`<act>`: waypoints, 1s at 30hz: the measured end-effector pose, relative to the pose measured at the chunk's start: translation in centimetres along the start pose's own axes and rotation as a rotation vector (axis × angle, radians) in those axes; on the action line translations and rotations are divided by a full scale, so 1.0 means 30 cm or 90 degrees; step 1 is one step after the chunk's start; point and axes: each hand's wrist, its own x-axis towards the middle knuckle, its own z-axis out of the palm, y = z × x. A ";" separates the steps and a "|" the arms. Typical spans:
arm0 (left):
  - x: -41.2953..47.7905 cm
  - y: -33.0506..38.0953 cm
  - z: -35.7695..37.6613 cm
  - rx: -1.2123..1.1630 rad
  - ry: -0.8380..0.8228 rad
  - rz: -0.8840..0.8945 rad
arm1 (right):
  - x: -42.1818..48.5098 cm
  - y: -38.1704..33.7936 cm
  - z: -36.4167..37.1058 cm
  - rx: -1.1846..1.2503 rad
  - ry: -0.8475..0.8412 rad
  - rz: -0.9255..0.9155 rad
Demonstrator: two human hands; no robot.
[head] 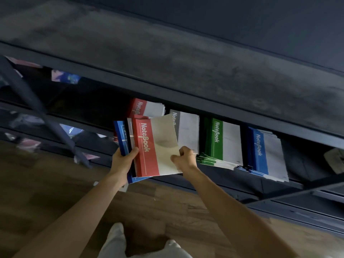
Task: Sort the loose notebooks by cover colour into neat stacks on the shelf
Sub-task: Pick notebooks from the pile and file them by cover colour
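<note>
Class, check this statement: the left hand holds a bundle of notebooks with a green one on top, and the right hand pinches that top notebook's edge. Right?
Not quite: the head view shows the top notebook is red, not green. The left hand does hold the bundle, and the right hand does pinch the top notebook's edge.

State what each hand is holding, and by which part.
Left hand grips the loose notebook bundle by its lower spine edge. Right hand pinches the top red notebook at its pale right edge.

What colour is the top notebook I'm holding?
The top notebook is red with a cream panel, best seen in the head view.
</note>
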 end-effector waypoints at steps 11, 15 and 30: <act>0.209 0.159 -0.310 0.057 -0.010 -0.027 | 0.111 -0.157 0.262 0.066 0.159 0.072; 0.258 0.193 -0.412 0.067 -0.007 -0.043 | 0.175 -0.225 0.303 0.063 0.238 0.055; 0.317 0.257 -0.536 0.035 -0.030 -0.040 | 0.244 -0.240 0.369 -0.185 0.231 0.019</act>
